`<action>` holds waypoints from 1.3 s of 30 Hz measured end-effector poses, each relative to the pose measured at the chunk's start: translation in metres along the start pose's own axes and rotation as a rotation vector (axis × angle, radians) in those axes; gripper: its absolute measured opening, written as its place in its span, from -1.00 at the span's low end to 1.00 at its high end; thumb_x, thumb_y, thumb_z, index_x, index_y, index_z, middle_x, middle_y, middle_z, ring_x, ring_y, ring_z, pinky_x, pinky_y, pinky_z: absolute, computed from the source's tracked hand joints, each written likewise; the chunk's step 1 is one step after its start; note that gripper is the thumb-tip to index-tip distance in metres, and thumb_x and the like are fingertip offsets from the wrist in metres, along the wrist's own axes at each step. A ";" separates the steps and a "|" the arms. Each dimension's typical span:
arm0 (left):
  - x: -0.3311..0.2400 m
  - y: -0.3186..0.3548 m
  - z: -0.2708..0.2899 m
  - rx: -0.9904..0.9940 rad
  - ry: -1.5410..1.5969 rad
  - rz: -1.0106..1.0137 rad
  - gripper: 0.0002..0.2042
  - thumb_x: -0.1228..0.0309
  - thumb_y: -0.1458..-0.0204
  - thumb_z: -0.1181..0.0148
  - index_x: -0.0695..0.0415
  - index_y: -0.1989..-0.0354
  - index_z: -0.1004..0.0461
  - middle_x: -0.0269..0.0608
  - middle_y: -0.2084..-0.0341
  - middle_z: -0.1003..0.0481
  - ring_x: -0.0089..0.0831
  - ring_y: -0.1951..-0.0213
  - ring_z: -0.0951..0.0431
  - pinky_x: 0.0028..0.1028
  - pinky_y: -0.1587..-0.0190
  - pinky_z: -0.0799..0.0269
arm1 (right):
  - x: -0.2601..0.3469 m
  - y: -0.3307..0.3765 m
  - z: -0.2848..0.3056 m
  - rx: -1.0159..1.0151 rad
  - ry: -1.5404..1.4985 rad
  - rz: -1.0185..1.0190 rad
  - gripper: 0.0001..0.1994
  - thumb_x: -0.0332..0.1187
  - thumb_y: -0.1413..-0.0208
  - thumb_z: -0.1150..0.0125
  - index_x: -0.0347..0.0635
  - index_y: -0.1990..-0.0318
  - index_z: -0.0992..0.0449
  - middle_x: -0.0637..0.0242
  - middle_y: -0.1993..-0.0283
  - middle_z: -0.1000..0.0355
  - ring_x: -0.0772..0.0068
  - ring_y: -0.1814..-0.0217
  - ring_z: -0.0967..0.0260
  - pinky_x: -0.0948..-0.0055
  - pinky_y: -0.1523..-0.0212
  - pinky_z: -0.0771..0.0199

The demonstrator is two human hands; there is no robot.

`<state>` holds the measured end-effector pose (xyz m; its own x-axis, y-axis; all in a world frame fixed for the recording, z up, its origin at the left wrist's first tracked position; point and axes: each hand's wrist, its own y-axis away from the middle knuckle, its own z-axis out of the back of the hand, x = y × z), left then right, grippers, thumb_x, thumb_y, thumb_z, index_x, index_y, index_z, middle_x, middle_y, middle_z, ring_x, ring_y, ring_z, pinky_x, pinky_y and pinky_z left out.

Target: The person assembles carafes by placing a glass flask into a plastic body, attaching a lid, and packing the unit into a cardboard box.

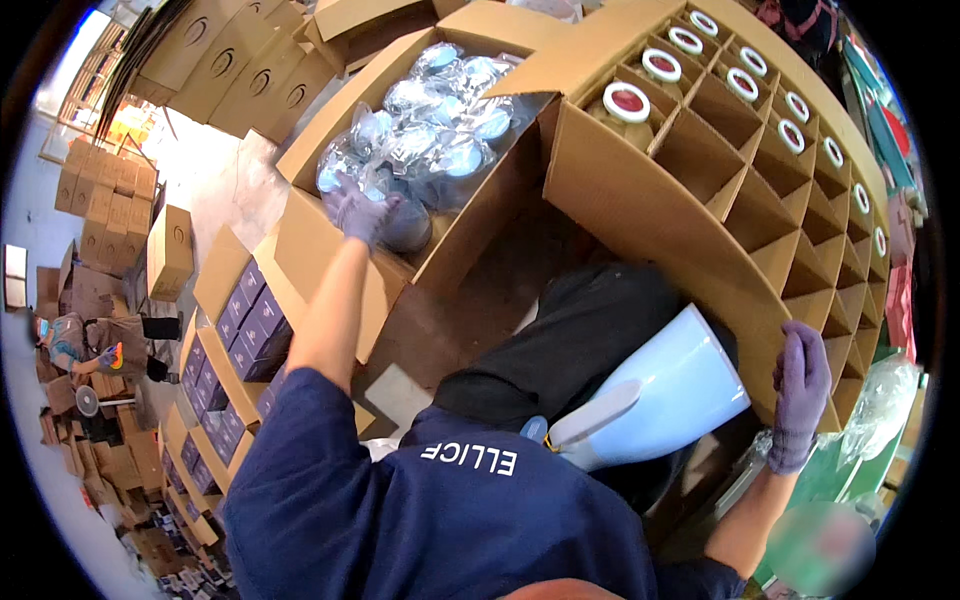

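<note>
My left hand (362, 212), in a purple glove, reaches into an open cardboard box (300, 245) and closes on a plastic-wrapped jar (352, 178) among several wrapped jars (440, 110). My right hand (800, 395), also gloved, rests flat against the near wall of a large cardboard box with a grid divider (640, 200). Several cells along its far side hold jars with red and white lids (627, 102); the nearer cells are bare. A white and pale blue spray bottle (660, 395) lies on my lap between my arms.
To the left, open cartons hold dark purple small boxes (255, 320). Stacks of folded and closed cardboard cartons (105, 200) stand further left and at the top. Another person (85, 345) sits on the floor at far left. Clear plastic bags (880, 400) lie at right.
</note>
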<state>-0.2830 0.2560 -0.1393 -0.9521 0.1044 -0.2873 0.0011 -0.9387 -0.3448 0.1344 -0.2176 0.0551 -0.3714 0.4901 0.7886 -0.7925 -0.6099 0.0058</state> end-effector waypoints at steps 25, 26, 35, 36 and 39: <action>-0.404 0.162 0.181 0.421 1.398 -1.039 -0.52 0.59 -0.12 -0.21 0.23 -0.25 -0.34 -0.27 0.28 -0.55 -0.58 0.22 -0.53 -0.59 0.11 -0.48 | 0.069 -0.084 0.090 0.078 -1.447 0.466 -0.59 -0.20 -0.30 -0.13 -0.18 -0.22 -0.37 0.17 -0.03 -0.40 0.22 -0.12 -0.40 0.25 -0.13 -0.45; -0.412 0.162 0.185 0.666 1.597 -0.967 -0.50 0.59 -0.12 -0.20 0.23 -0.27 -0.30 -0.22 0.20 -0.54 -0.54 0.16 -0.53 -0.55 0.06 -0.47 | 0.050 -0.071 0.095 -0.105 -1.161 0.613 -0.34 -0.01 -0.30 -0.10 -0.22 -0.40 -0.12 0.01 -0.39 -0.12 0.03 -0.44 -0.14 0.08 -0.47 -0.11; -0.449 0.194 0.129 0.423 0.671 -1.512 0.30 0.10 0.31 -0.60 0.26 -0.51 0.25 0.19 -0.48 0.16 0.05 -0.50 0.16 -0.12 -0.51 0.21 | -0.082 -0.047 0.014 -0.177 0.561 0.418 -0.48 -0.25 0.11 -0.44 -0.10 -0.09 -0.54 0.07 -0.09 -0.46 0.12 -0.34 -0.29 0.01 -0.45 -0.01; -0.454 0.191 0.127 0.312 0.713 -1.535 0.27 0.14 0.32 -0.58 0.28 -0.50 0.23 0.29 -0.42 0.00 0.08 -0.46 0.00 -0.18 -0.49 0.09 | -0.077 -0.045 0.009 -0.253 0.515 0.463 -0.79 -0.32 -0.06 -0.35 -0.17 0.16 -0.62 0.16 0.19 -0.56 0.25 -0.03 -0.50 0.14 -0.25 -0.32; -0.462 0.170 0.130 0.666 0.416 -1.661 0.18 0.10 0.26 -0.53 0.22 -0.50 0.15 0.34 -0.24 -0.30 0.07 -0.30 -0.32 -0.23 -0.36 -0.19 | -0.066 -0.035 0.018 -0.316 -0.407 0.256 -0.85 -0.35 -0.20 -0.25 -0.19 0.16 -0.61 0.20 0.28 -0.57 0.36 0.23 -0.54 0.35 0.08 -0.52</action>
<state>0.1171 0.0052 0.0512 0.2849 0.9191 -0.2724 -0.9573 0.2581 -0.1305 0.1959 -0.2399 0.0137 -0.4036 0.0345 0.9143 -0.8312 -0.4314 -0.3507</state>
